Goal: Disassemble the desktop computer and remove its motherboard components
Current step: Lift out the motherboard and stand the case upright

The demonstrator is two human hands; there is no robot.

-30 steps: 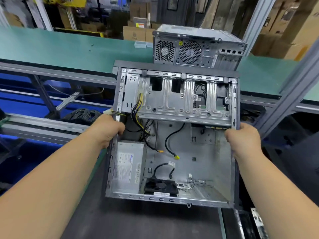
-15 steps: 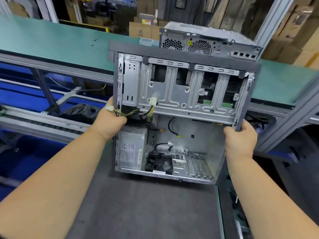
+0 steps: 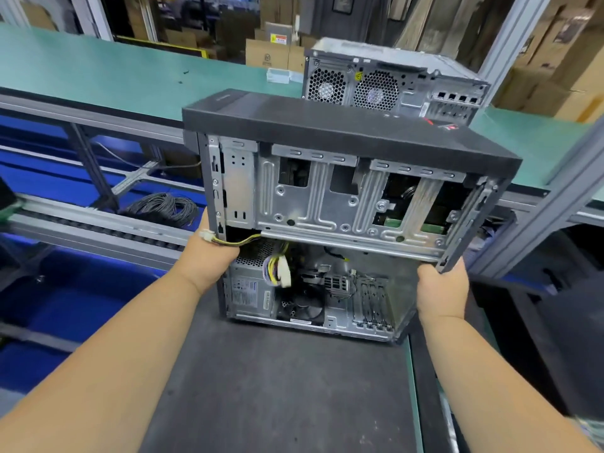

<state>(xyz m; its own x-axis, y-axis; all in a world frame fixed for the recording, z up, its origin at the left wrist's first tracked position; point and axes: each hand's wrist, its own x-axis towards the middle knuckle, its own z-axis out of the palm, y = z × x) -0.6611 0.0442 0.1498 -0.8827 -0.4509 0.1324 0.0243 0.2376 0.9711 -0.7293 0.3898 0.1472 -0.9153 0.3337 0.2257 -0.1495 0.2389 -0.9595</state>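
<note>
An open desktop case [image 3: 313, 204] stands tilted up on the dark mat [image 3: 277, 387], its black front panel on top and its open side facing me. My left hand [image 3: 209, 256] grips the case's left edge, beside a white connector on yellow and black wires [image 3: 235, 240]. My right hand [image 3: 441, 289] grips the lower right edge. Inside I see the power supply [image 3: 248, 295], a black fan [image 3: 304, 310], loose cables and the drive cage. No motherboard shows in the tray.
A second computer case [image 3: 389, 83] lies behind on the green conveyor [image 3: 98, 73]. A coil of dark cable [image 3: 163, 207] sits low at the left near the metal rails. A grey frame post [image 3: 539, 204] rises at the right. Cardboard boxes fill the background.
Both hands have tipped the case up from lying flat, so its black front panel has risen towards me and the inside bottom is seen more steeply. Loose cables have swung down.
</note>
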